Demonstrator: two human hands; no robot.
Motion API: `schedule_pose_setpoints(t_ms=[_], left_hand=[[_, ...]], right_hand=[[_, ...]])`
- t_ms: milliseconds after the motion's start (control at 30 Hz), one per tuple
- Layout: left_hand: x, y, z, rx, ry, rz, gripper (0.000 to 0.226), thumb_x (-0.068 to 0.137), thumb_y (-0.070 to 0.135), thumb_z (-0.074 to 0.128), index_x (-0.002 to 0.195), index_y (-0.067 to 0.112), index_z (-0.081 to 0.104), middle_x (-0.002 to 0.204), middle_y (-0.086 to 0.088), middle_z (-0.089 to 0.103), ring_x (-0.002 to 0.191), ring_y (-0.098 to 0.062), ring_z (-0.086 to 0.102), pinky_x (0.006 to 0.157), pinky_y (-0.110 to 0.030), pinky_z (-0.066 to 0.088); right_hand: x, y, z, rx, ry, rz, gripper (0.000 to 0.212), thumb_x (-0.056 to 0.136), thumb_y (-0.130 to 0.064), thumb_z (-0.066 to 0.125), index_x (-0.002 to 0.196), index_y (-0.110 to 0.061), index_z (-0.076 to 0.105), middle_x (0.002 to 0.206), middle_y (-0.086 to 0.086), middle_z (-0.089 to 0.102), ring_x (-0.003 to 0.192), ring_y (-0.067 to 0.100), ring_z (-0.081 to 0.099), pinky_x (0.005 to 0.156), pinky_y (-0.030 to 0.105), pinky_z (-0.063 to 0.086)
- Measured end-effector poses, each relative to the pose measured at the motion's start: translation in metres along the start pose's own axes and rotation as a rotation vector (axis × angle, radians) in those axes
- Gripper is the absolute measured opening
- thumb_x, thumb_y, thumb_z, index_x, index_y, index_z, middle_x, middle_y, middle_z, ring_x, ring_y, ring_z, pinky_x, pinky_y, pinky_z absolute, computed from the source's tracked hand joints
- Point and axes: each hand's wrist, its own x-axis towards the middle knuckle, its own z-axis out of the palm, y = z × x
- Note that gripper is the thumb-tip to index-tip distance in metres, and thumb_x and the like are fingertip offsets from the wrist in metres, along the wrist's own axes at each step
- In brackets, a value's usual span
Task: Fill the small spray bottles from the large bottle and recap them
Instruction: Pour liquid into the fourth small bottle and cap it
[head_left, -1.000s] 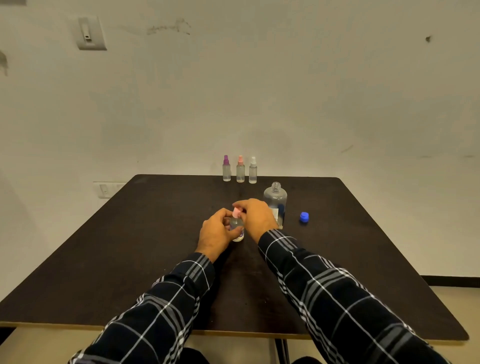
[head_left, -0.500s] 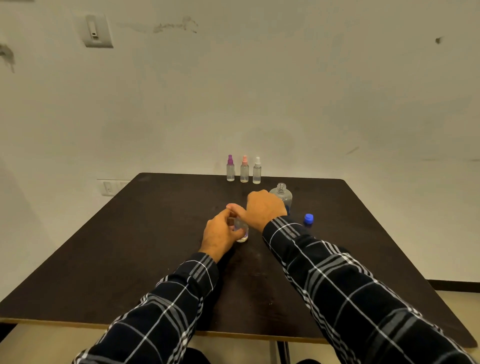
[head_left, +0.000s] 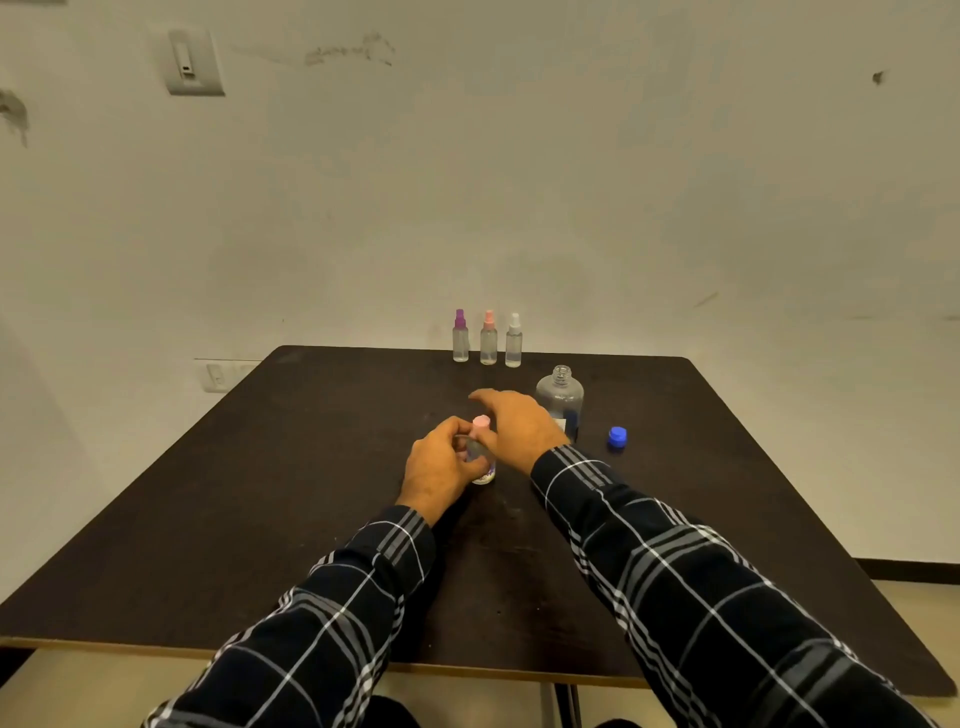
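A small clear spray bottle with a pink top stands upright at the table's middle, and my left hand is wrapped around its body. My right hand hovers just right of and behind the pink top, fingers stretched out to the left and holding nothing. The large clear bottle stands uncapped behind my right hand, partly hidden by it. Its blue cap lies on the table to the right.
Three small spray bottles stand in a row at the table's far edge: purple top, pink top, white top. The dark table is set against a pale wall.
My right hand, which gripped and then covered the pink top, has come off it, so the top shows. My left hand still holds the bottle.
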Motion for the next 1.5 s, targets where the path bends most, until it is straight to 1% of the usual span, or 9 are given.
schedule_pose_setpoints(t_ms=[67, 267, 400, 633, 767, 900, 1100, 1267, 1500], left_hand=[[0.0, -0.001, 0.0, -0.005, 0.0, 0.001, 0.032, 0.081, 0.023, 0.085, 0.105, 0.029, 0.064, 0.093, 0.011, 0.072, 0.086, 0.0, 0.068, 0.085, -0.028, 0.058], [0.0, 0.0, 0.0, 0.001, 0.005, 0.001, 0.034, 0.081, 0.024, 0.085, 0.107, 0.028, 0.064, 0.097, 0.01, 0.072, 0.088, -0.002, 0.068, 0.086, -0.029, 0.058], [0.0, 0.0, 0.0, 0.007, -0.003, -0.013, 0.038, 0.08, 0.023, 0.085, 0.112, 0.024, 0.065, 0.101, 0.007, 0.072, 0.091, -0.007, 0.069, 0.09, -0.033, 0.058], [0.0, 0.0, 0.0, 0.036, 0.011, 0.015, 0.033, 0.081, 0.023, 0.084, 0.106, 0.028, 0.063, 0.097, 0.008, 0.071, 0.088, -0.006, 0.067, 0.084, -0.026, 0.056], [-0.001, 0.002, 0.0, 0.051, 0.015, 0.015, 0.031, 0.083, 0.024, 0.082, 0.108, 0.025, 0.065, 0.095, 0.007, 0.072, 0.088, -0.008, 0.068, 0.085, -0.028, 0.057], [-0.003, 0.003, 0.0, 0.058, 0.025, 0.018, 0.031, 0.083, 0.024, 0.083, 0.108, 0.023, 0.065, 0.094, 0.008, 0.071, 0.085, -0.004, 0.066, 0.073, -0.018, 0.051], [-0.003, 0.006, -0.001, 0.081, 0.016, 0.008, 0.031, 0.085, 0.025, 0.081, 0.111, 0.023, 0.064, 0.099, 0.005, 0.07, 0.089, -0.009, 0.065, 0.076, -0.021, 0.047], [-0.002, 0.002, 0.001, 0.078, 0.028, 0.018, 0.031, 0.083, 0.026, 0.082, 0.109, 0.024, 0.065, 0.097, 0.006, 0.071, 0.089, -0.008, 0.067, 0.084, -0.03, 0.057], [-0.001, -0.001, 0.002, 0.05, 0.027, 0.017, 0.028, 0.085, 0.024, 0.081, 0.107, 0.025, 0.064, 0.096, 0.004, 0.072, 0.091, -0.012, 0.068, 0.087, -0.035, 0.059]], right_hand=[[0.002, 0.0, 0.001, -0.002, -0.052, 0.001, 0.044, 0.092, -0.021, 0.066, 0.134, -0.025, 0.057, 0.133, 0.003, 0.062, 0.122, 0.022, 0.058, 0.104, 0.04, 0.048], [0.007, -0.005, 0.001, -0.087, -0.029, 0.05, 0.032, 0.092, -0.017, 0.065, 0.124, -0.02, 0.063, 0.122, 0.007, 0.066, 0.112, 0.026, 0.062, 0.097, 0.038, 0.051], [0.008, -0.009, 0.002, -0.122, -0.073, 0.065, 0.038, 0.091, -0.015, 0.066, 0.128, -0.017, 0.059, 0.125, 0.01, 0.063, 0.116, 0.028, 0.059, 0.099, 0.039, 0.048], [0.006, -0.014, 0.004, -0.119, -0.069, 0.103, 0.047, 0.087, -0.013, 0.071, 0.131, -0.011, 0.054, 0.128, 0.013, 0.058, 0.119, 0.03, 0.057, 0.1, 0.04, 0.048], [0.004, -0.018, 0.004, -0.11, -0.063, 0.133, 0.052, 0.084, -0.017, 0.075, 0.13, -0.01, 0.053, 0.128, 0.013, 0.057, 0.119, 0.03, 0.057, 0.098, 0.04, 0.048], [0.002, -0.018, 0.008, -0.079, -0.023, 0.153, 0.052, 0.084, -0.021, 0.075, 0.13, -0.01, 0.053, 0.128, 0.013, 0.057, 0.119, 0.03, 0.057, 0.097, 0.039, 0.048], [0.001, -0.017, 0.011, -0.013, 0.014, 0.183, 0.047, 0.087, -0.02, 0.072, 0.13, -0.011, 0.054, 0.127, 0.012, 0.059, 0.118, 0.029, 0.057, 0.097, 0.038, 0.048], [0.001, -0.012, 0.016, 0.062, 0.056, 0.208, 0.042, 0.088, -0.019, 0.071, 0.128, -0.013, 0.058, 0.123, 0.01, 0.061, 0.115, 0.028, 0.059, 0.098, 0.039, 0.05], [0.0, -0.01, 0.024, 0.12, 0.124, 0.241, 0.034, 0.09, -0.021, 0.068, 0.122, -0.017, 0.061, 0.119, 0.008, 0.063, 0.109, 0.026, 0.061, 0.094, 0.04, 0.052]])
